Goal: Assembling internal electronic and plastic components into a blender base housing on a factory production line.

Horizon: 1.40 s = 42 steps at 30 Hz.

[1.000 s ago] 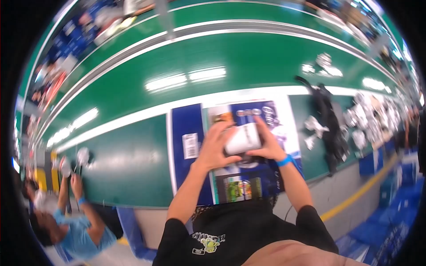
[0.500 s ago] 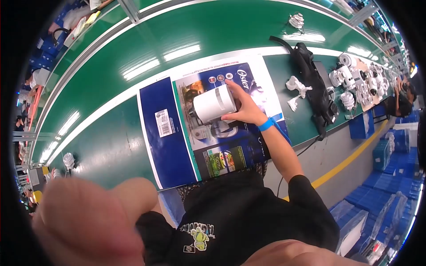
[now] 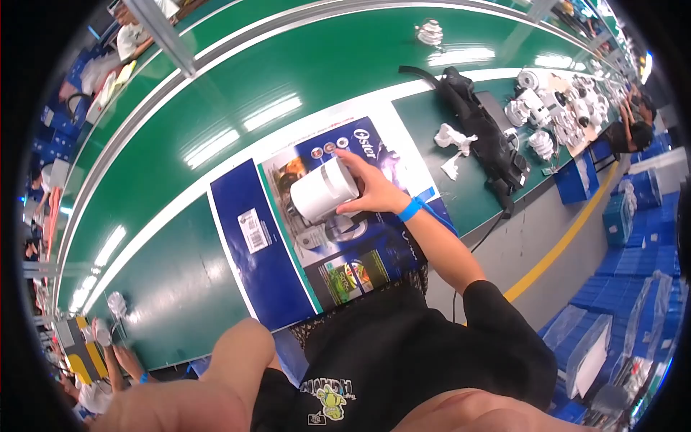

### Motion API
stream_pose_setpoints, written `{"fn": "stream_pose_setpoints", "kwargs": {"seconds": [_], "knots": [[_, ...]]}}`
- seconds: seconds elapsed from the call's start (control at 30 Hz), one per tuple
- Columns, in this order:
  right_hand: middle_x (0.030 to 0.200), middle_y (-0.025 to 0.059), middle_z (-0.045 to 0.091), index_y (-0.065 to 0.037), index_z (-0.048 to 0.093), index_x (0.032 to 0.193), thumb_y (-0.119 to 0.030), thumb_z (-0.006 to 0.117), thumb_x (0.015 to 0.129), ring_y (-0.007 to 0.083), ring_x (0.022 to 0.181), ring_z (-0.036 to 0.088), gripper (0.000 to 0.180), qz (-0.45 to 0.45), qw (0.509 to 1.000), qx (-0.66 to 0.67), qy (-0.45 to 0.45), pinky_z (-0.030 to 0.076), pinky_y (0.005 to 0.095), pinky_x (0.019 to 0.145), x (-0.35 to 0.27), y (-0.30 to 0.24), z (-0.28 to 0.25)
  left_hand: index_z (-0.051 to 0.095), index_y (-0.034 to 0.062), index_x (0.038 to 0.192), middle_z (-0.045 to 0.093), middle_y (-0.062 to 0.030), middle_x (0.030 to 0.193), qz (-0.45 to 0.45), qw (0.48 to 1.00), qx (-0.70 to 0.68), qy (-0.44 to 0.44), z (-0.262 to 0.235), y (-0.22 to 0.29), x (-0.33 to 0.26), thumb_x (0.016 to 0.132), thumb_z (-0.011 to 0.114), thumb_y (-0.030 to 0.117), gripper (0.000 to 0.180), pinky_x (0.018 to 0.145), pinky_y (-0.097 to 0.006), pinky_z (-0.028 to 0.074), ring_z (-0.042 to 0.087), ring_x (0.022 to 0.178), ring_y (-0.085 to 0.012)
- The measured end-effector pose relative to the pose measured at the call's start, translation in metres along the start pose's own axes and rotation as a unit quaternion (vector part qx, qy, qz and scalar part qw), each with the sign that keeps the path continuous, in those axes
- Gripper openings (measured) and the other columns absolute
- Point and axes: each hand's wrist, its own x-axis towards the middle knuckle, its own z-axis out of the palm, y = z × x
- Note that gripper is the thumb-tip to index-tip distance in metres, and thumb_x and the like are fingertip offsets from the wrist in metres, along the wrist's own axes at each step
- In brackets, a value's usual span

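My right hand (image 3: 371, 186), with a blue band (image 3: 410, 209) at its wrist, wraps thumb and fingers round one end of a white cylindrical housing (image 3: 317, 193). A grey stripe runs along the housing, which lies tilted on its side over a printed blue carton sheet (image 3: 245, 270). Whether it rests on the sheet or hovers just above, I cannot tell. Low at the left, very near the camera, my left hand (image 3: 173, 407) is cut off by the lower edge and its fingers are hidden. The left forearm is bent upward, away from the sheet.
On the green bench (image 3: 169, 288), a black cable bundle (image 3: 482, 129) lies right of the sheet beside crumpled white pieces (image 3: 453, 144). Several white motor parts (image 3: 536, 108) crowd farther right. A white coil (image 3: 430, 32) stands at the back, another (image 3: 117, 304) at the left. Co-workers sit along the bench.
My view has shifted, so the bench scene sits further left and lower. My left hand has dropped toward the lower edge. The right hand keeps its grip on the housing.
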Motion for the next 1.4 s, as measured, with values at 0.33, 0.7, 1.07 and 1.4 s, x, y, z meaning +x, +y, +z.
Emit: {"fn": "stream_pose_setpoints", "kwargs": {"seconds": [0.33, 0.7, 1.07, 1.4], "knots": [[0.150, 0.0090, 0.028, -0.008, 0.022, 0.145, -0.020, 0.086, 0.063, 0.0247, 0.127, 0.044, 0.105, 0.020, 1.000, -0.004, -0.012, 0.040, 0.0352, 0.103, 0.005, -0.011, 0.001, 0.055, 0.0093, 0.085, 0.059, -0.0064, 0.070, -0.044, 0.984, 0.155, -0.072, 0.006, -0.040, -0.014, 0.083, 0.064, 0.025, 0.019, 0.052, -0.033, 0.038, 0.055, 0.060, -0.0208], [0.132, 0.0182, 0.049, -0.008, 0.024, 0.144, -0.030, 0.083, 0.067, 0.0292, 0.116, 0.053, 0.099, -0.041, 0.997, -0.067, 0.016, 0.044, 0.0356, 0.096, 0.001, -0.012, 0.003, 0.039, 0.0020, 0.133, 0.051, -0.0200, 0.126, -0.409, 0.775, 0.439, -0.200, -0.092, -0.176, -0.180, 0.045, 0.090, 0.027, 0.105, 0.097, -0.040, 0.042, 0.049, 0.118, -0.0366], [0.084, 0.0073, 0.064, 0.000, 0.060, 0.095, -0.002, 0.048, 0.086, 0.0125, 0.064, 0.058, 0.015, 0.047, 0.991, -0.050, 0.116, 0.048, 0.0261, 0.060, 0.005, -0.006, -0.003, 0.039, -0.0024, 0.131, 0.055, -0.0175, 0.119, -0.432, 0.818, 0.377, 0.046, -0.104, -0.196, -0.213, 0.056, 0.086, 0.027, 0.093, 0.091, -0.036, 0.045, 0.057, 0.107, -0.0272], [0.085, 0.0059, 0.064, 0.001, 0.062, 0.096, -0.004, 0.054, 0.089, 0.0097, 0.063, 0.057, 0.012, 0.059, 0.992, -0.049, 0.104, 0.047, 0.0230, 0.057, 0.006, -0.009, -0.002, 0.039, -0.0001, 0.131, 0.055, -0.0175, 0.120, -0.439, 0.820, 0.364, 0.049, -0.105, -0.196, -0.211, 0.057, 0.086, 0.026, 0.091, 0.090, -0.036, 0.046, 0.058, 0.107, -0.0271]]}}
